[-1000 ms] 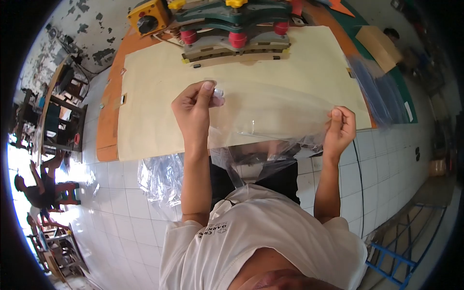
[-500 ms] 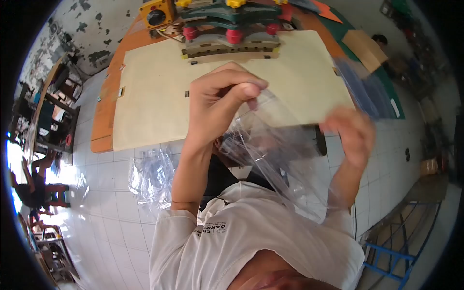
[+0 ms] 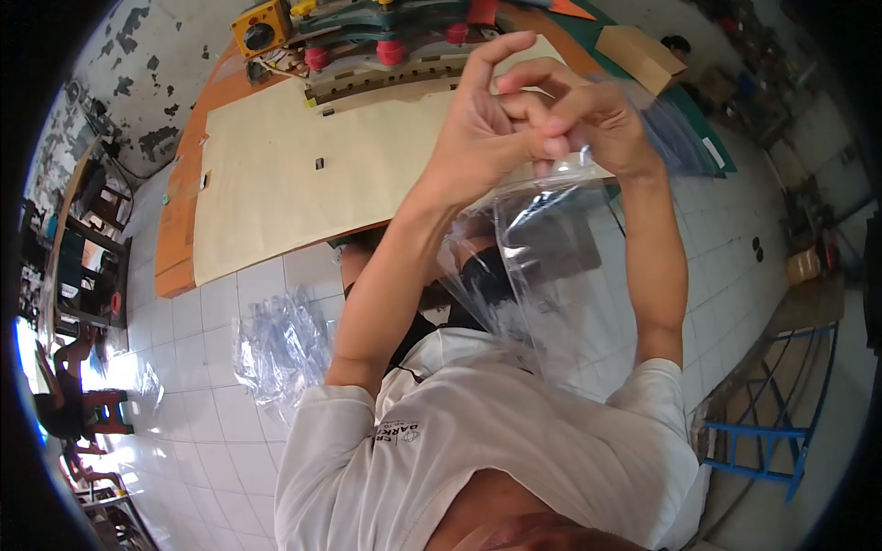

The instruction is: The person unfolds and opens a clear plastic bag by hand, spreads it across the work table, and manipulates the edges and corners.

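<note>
A clear plastic bag (image 3: 542, 275) hangs from my hands, spread above my lap in front of the table edge. My left hand (image 3: 491, 129) pinches its top edge between thumb and fingertip, while the index finger points upward. Close against it, my right hand (image 3: 602, 124) has its thumb and fingers pressed together at the same edge, the other fingers curled. The fingertips of both hands nearly meet, and the exact grip between them is partly hidden.
On the orange table lies a cream board (image 3: 266, 184), with a green machine with red knobs (image 3: 390, 50) and a yellow control box (image 3: 260, 29) behind. A cardboard box (image 3: 640, 57) and stacked clear sheets (image 3: 680, 138) sit at right. Crumpled plastic (image 3: 280, 349) is on the floor; a blue metal frame (image 3: 753, 436) stands right.
My right hand has come in from the right to the bag's top edge, beside my left hand. Both hands now sit farther up and right, and the view has shifted.
</note>
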A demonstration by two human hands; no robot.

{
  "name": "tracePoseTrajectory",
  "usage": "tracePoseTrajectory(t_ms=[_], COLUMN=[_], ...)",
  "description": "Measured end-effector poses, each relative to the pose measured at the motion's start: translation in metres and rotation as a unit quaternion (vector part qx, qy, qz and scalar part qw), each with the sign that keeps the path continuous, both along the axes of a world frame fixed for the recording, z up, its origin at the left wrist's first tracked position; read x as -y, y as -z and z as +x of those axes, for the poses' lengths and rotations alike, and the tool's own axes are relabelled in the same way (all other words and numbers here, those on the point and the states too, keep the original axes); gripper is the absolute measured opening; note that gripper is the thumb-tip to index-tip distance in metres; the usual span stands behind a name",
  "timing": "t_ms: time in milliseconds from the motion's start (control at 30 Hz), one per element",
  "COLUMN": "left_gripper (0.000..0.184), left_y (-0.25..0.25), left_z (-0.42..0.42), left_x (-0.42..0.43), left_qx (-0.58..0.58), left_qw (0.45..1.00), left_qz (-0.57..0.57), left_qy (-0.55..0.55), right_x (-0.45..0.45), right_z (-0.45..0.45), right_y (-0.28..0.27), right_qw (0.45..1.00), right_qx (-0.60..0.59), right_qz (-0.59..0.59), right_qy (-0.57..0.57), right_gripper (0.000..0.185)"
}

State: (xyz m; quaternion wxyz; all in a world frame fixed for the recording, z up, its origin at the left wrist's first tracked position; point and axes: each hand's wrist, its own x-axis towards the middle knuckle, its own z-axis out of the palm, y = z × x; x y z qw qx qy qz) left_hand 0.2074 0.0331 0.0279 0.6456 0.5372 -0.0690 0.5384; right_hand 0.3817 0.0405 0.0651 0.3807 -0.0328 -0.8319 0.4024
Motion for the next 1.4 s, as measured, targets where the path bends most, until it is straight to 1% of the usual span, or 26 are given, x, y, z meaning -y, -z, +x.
tracePoseTrajectory(t_ms=[67, 133, 200, 233, 267, 333, 367, 400, 433, 467, 533, 567, 633, 667, 700, 767, 867, 933, 1000, 1067, 1133, 1167, 1267, 1300, 1333, 1400], left_gripper=[0.088, 0.093, 0.098, 0.094, 0.094, 0.086, 0.069, 0.069, 0.060, 0.052, 0.048, 0.056, 0.077, 0.086, 0.086, 0.103, 0.112, 0.112, 0.113, 0.108, 0.101, 0.092, 0.086, 0.080, 0.080, 0.071], left_y=[-0.001, -0.005, -0.007, -0.002, 0.005, 0.006, 0.009, 0.013, 0.019, 0.024, 0.037, 0.043, 0.053, 0.060, 0.067, 0.081, 0.102, 0.113, 0.123, 0.128, 0.125, 0.120, 0.111, 0.112, 0.112, 0.111], left_z=[0.015, 0.026, 0.041, 0.049, 0.050, 0.040, 0.038, 0.034, 0.029, 0.026, 0.025, 0.024, 0.027, 0.030, 0.032, 0.032, 0.029, 0.019, 0.003, -0.015, -0.043, -0.055, -0.079, -0.085, -0.091, -0.102], left_x=[0.000, 0.004, 0.008, 0.003, 0.002, 0.015, 0.020, 0.024, 0.027, 0.028, 0.031, 0.035, 0.034, 0.032, 0.030, 0.022, 0.007, 0.001, -0.004, -0.006, -0.003, -0.002, 0.005, 0.004, 0.005, 0.007], left_qx=[-0.002, -0.014, -0.066, -0.044, -0.043, -0.107, -0.085, -0.084, -0.079, -0.072, -0.028, -0.034, -0.023, -0.010, -0.007, -0.019, -0.019, -0.011, 0.014, 0.045, -0.035, -0.048, -0.081, -0.084, -0.084, -0.080], left_qw=[0.999, 0.999, 0.983, 0.968, 0.969, 0.926, 0.933, 0.936, 0.938, 0.938, 0.946, 0.953, 0.957, 0.960, 0.961, 0.970, 0.978, 0.984, 0.992, 0.988, 0.971, 0.959, 0.932, 0.919, 0.915, 0.895], left_qz=[0.036, 0.024, 0.093, 0.142, 0.140, 0.201, 0.195, 0.194, 0.225, 0.255, 0.280, 0.272, 0.278, 0.274, 0.272, 0.241, 0.208, 0.179, 0.109, 0.084, 0.002, 0.005, -0.030, -0.018, -0.019, 0.003], left_qy=[0.013, 0.021, -0.145, -0.203, -0.198, -0.301, -0.290, -0.282, -0.253, -0.224, -0.160, -0.130, -0.087, -0.058, -0.053, -0.023, -0.015, -0.026, -0.058, -0.118, -0.238, -0.280, -0.352, -0.385, -0.395, -0.438], right_x=[-0.004, -0.001, 0.011, 0.013, 0.020, 0.037, 0.045, 0.053, 0.064, 0.073, 0.086, 0.091, 0.098, 0.097, 0.092, 0.085, 0.065, 0.048, 0.031, 0.021, 0.009, 0.007, 0.002, 0.000, 0.001, 0.003], right_z=[0.019, 0.033, 0.053, 0.068, 0.084, 0.112, 0.125, 0.136, 0.143, 0.144, 0.156, 0.157, 0.153, 0.156, 0.158, 0.154, 0.131, 0.108, 0.097, 0.078, 0.066, 0.056, 0.036, 0.033, 0.027, 0.013], right_y=[0.007, 0.010, 0.012, 0.008, 0.004, -0.008, -0.017, -0.027, -0.038, -0.048, -0.066, -0.076, -0.097, -0.103, -0.109, -0.111, -0.108, -0.101, -0.092, -0.079, -0.065, -0.060, -0.039, -0.030, -0.020, 0.001], right_qw=[0.998, 0.996, 0.991, 0.991, 0.990, 0.979, 0.975, 0.969, 0.945, 0.943, 0.904, 0.901, 0.842, 0.839, 0.820, 0.783, 0.757, 0.764, 0.761, 0.766, 0.800, 0.802, 0.812, 0.820, 0.826, 0.824], right_qx=[-0.057, -0.083, -0.123, -0.097, -0.096, -0.100, -0.088, -0.073, -0.082, -0.092, -0.097, -0.096, -0.035, -0.032, -0.004, 0.014, 0.065, 0.050, 0.043, 0.030, -0.018, -0.042, -0.088, -0.100, -0.099, -0.163], right_qz=[-0.011, -0.001, -0.044, 0.015, 0.012, 0.003, 0.017, 0.029, 0.015, 0.021, 0.016, 0.016, 0.075, 0.074, 0.089, 0.113, 0.123, 0.128, 0.084, 0.069, 0.052, 0.052, 0.004, -0.004, -0.006, -0.036], right_qy=[-0.026, -0.018, 0.044, 0.094, 0.100, 0.178, 0.206, 0.233, 0.316, 0.320, 0.416, 0.423, 0.533, 0.537, 0.565, 0.611, 0.639, 0.631, 0.642, 0.638, 0.597, 0.593, 0.577, 0.564, 0.555, 0.541], right_gripper=[0.018, 0.017, 0.017, 0.019, 0.019, 0.017, 0.017, 0.017, 0.018, 0.015, 0.017, 0.017, 0.017, 0.017, 0.018, 0.020, 0.020, 0.019, 0.018, 0.017, 0.016, 0.014, 0.014, 0.014, 0.014, 0.014])
